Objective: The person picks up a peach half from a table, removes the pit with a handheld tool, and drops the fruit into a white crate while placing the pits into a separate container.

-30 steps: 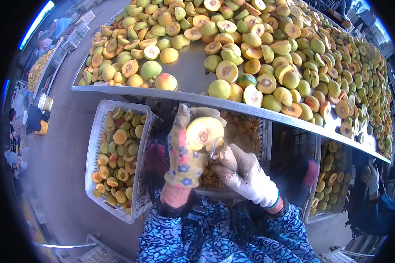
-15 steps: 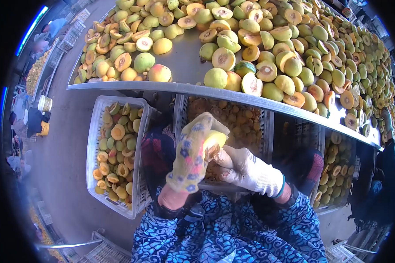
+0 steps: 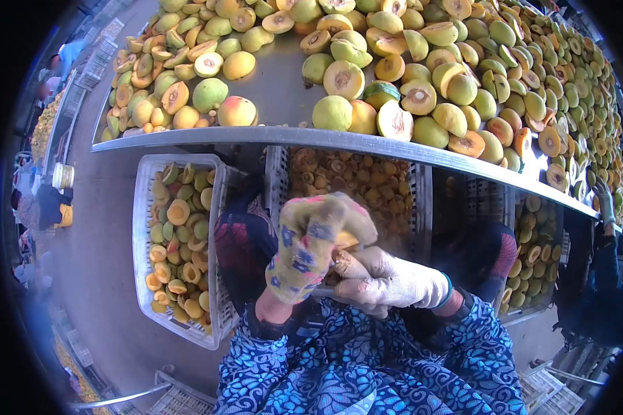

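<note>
Nearest me, my right hand point(image 3: 391, 282) is curled into a fist, pressed against my left hand point(image 3: 310, 245), which is wrapped tight around a peach half point(image 3: 347, 240). Only a yellow sliver shows, on the side toward the right fist; its facing and long axis I cannot tell. Just beyond sits a crate point(image 3: 419, 207), then the table point(image 3: 277, 76).

Ahead of you, a long steel table point(image 3: 277, 79) heaped with halved peaches point(image 3: 462, 88) runs to your right. Beneath it, white plastic crates point(image 3: 140, 207) sit on grey concrete floor point(image 3: 97, 207), brightly lit.
</note>
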`<state>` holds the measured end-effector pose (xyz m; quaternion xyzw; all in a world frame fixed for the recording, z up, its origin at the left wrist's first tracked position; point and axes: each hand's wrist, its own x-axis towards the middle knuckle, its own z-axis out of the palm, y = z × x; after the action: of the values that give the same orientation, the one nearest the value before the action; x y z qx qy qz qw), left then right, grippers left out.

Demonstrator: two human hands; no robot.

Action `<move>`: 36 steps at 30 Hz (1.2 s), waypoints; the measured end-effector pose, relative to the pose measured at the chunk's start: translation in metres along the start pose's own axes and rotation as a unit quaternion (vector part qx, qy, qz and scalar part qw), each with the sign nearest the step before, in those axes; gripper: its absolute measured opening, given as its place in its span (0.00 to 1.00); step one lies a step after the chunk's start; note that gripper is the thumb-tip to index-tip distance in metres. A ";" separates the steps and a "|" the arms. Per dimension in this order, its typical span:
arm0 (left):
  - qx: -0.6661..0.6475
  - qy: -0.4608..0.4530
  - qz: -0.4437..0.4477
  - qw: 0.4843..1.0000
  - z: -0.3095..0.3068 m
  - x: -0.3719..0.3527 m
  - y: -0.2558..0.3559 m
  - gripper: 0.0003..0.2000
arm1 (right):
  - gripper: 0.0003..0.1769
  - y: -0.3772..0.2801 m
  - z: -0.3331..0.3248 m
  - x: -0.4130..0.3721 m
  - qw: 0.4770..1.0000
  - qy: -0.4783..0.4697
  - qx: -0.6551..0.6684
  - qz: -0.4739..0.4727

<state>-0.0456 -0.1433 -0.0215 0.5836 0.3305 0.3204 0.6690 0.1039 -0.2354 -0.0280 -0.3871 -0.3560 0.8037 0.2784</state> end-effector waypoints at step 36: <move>0.645 0.090 0.094 0.753 -0.156 0.107 0.044 0.32 | 0.23 0.076 0.007 0.052 0.825 0.152 -0.538 0.080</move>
<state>-0.1134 0.0377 -0.0008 0.8732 0.4610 0.1433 0.0668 0.0567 -0.2451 -0.1063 -0.6201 -0.6528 0.4350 0.0117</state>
